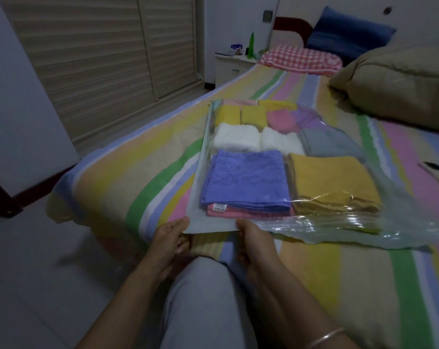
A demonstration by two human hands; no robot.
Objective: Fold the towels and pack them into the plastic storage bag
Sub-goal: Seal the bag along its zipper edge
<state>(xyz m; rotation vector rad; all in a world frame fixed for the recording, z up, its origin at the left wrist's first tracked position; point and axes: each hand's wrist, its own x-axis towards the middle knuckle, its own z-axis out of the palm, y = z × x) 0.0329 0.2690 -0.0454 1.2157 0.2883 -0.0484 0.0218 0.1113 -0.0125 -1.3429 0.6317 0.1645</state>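
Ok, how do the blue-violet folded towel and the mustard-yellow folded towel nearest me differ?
The blue-violet folded towel shows an embossed pattern; the mustard-yellow folded towel looks plain. The blue-violet one sits left, on a pink towel; the mustard one sits right. Both lie folded inside the clear plastic storage bag.

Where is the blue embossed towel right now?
Head view, centre: the blue towel lies inside the plastic bag on the bed, on top of a pink towel, left of the mustard towel, in front of the white towels.
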